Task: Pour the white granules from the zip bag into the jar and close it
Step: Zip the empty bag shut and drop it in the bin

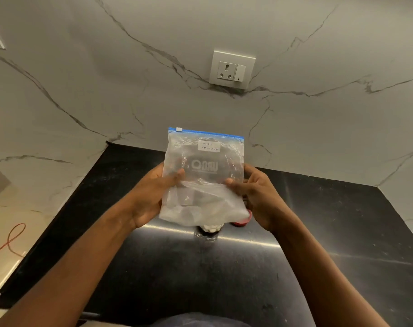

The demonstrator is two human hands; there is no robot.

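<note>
I hold a clear zip bag point(204, 175) upright above the black counter, its blue zip strip on top with the white slider at the left end. White granules fill the lower part of the bag, and a small handwritten label sits near the top. My left hand point(151, 197) grips the bag's left edge and my right hand point(255, 192) grips its right edge. Under the bag, only part of the jar point(210, 228) shows, with white contents. A red lid point(242, 220) peeks out beside the jar, to its right.
The black counter point(224, 274) fills the foreground and meets a marble wall behind. A white socket and switch plate point(231, 69) is on the wall above the bag. An orange cable point(11, 239) lies on the pale surface at the left.
</note>
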